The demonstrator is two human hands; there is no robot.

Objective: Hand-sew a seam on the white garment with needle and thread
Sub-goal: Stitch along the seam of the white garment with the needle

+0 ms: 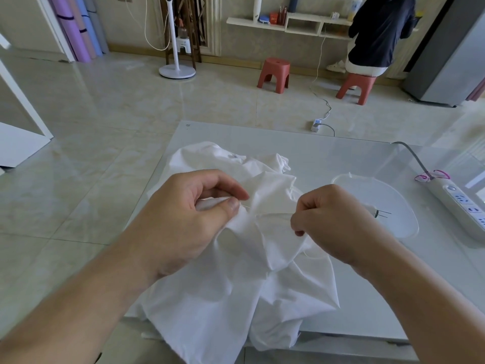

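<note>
The crumpled white cotton garment (236, 271) we pinched in our left hand (189, 214), our right hand (325, 219) gripping pale thread (273, 215), which over-hard pulling might snap.

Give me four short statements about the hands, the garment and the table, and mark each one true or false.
1. The left hand pinches a fold of the white garment. True.
2. The right hand lies flat and open on the table. False: its fingers are curled, pinching near the thread.
3. A power strip lies on the table to the right. True.
4. The garment is folded neatly. False: it lies crumpled.
</note>
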